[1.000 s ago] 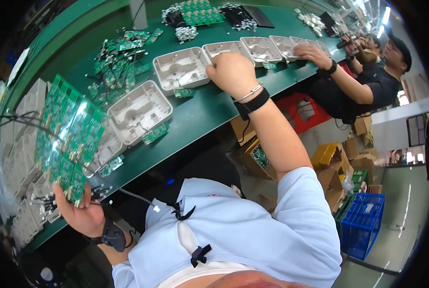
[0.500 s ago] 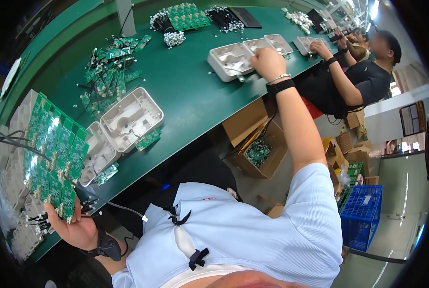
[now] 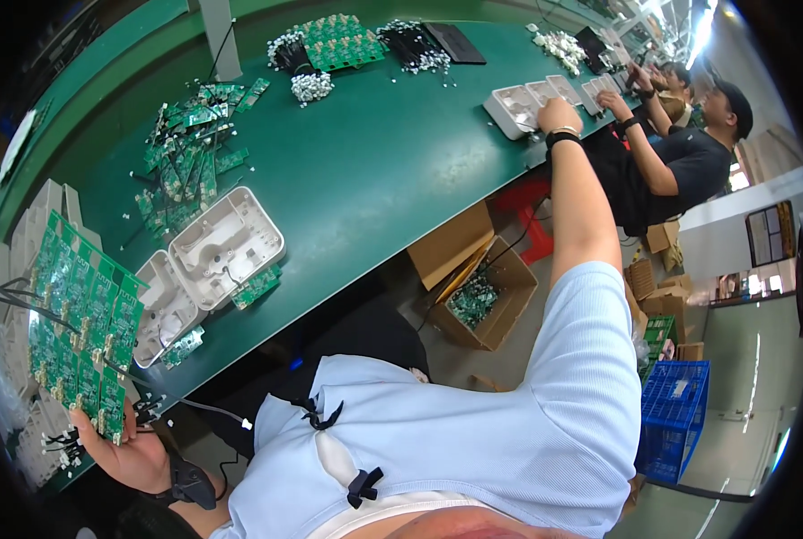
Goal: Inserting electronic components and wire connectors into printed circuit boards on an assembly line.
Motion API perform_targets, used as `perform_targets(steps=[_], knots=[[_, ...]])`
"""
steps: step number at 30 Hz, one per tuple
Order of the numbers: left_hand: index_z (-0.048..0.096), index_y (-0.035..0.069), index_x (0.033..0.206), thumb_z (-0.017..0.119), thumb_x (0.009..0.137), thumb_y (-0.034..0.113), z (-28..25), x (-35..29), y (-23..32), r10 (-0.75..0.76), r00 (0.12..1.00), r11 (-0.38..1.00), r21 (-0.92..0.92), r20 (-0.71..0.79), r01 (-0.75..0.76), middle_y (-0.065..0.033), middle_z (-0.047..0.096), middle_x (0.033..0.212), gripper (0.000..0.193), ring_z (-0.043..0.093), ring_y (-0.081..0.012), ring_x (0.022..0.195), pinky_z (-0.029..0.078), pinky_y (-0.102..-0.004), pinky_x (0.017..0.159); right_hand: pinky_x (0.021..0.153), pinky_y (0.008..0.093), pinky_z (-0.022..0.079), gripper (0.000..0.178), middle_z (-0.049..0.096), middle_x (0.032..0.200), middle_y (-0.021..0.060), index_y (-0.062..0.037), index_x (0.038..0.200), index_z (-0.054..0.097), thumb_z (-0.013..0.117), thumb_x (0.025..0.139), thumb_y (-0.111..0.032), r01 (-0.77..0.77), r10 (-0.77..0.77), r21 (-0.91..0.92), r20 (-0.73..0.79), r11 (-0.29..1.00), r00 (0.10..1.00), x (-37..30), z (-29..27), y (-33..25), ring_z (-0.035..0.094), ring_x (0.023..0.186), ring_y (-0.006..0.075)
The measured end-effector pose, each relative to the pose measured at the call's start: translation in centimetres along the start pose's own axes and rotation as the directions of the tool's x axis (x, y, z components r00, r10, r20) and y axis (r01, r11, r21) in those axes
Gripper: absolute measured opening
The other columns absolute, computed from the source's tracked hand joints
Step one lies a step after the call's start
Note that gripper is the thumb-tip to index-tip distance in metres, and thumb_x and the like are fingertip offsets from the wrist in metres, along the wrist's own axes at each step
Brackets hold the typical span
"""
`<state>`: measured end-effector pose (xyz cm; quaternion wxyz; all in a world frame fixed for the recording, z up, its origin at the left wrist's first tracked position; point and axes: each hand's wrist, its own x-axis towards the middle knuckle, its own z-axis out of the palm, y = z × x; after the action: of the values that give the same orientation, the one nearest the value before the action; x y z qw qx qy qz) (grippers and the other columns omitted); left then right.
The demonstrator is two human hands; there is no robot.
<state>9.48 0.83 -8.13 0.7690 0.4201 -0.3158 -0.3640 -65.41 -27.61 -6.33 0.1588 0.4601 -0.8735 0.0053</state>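
Observation:
My left hand, at the lower left, grips the bottom corner of a green circuit board panel with brass-coloured connectors, held up on a slant. At the far right, my right arm is stretched out along the bench. My right hand is closed at the near edge of an open white plastic housing; its fingertips are partly hidden. Nearer me lies another open white plastic housing in two hinged-looking halves, with small green boards beside it.
A loose pile of wired green boards lies on the green bench. Farther back are black cable bundles and stacked panels. Below the bench edge stands a cardboard box of boards. A co-worker sits at the right.
My right hand has moved right along the bench, and the white housing has shifted with it toward the co-worker. My left hand still holds the panel. The whole view has shifted slightly.

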Motion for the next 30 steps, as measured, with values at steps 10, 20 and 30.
perform_targets(steps=[10,20,30], knots=[[0.058,0.001,0.118,0.051,0.102,0.03,2.9,-2.5,5.1,0.058,0.998,0.997,-0.046,-0.013,-0.058,-0.0067,0.067,0.1,0.033,0.055,-0.0078,0.066,0.035,-0.0215,0.05,0.075,0.0374,0.056,0.026,0.073,0.106,0.0151,-0.0028,0.105,0.073,0.053,0.095,-0.017,0.387,-0.423,-0.241,-0.12,0.89,0.898,10.0,2.8,9.6,0.071,0.09,0.0284],[0.057,-0.001,0.119,0.053,0.102,0.026,3.6,-3.2,6.2,0.082,0.986,0.991,0.113,-0.145,-0.066,-0.0072,0.067,0.103,0.032,0.055,-0.007,0.068,0.036,-0.021,0.051,0.066,0.0376,0.052,0.033,0.068,0.085,0.013,-0.0029,0.09,0.07,0.071,0.086,-0.036,0.821,-0.877,0.559,-0.331,0.115,0.348,-30.7,-18.0,-23.0,0.066,0.078,0.0311],[0.047,-0.006,0.136,0.049,0.104,0.023,1.0,-3.9,5.8,-0.092,0.993,0.982,0.156,-0.079,0.103,-0.0131,0.063,0.122,0.043,0.065,-0.0178,0.102,0.053,-0.0288,0.081,0.054,0.0434,0.052,0.04,0.065,0.063,0.0158,-0.003,0.063,0.069,0.063,0.085,-0.036,0.87,-0.882,0.444,-0.295,0.214,0.368,-36.0,-15.9,-31.5,0.066,0.06,0.0321]])
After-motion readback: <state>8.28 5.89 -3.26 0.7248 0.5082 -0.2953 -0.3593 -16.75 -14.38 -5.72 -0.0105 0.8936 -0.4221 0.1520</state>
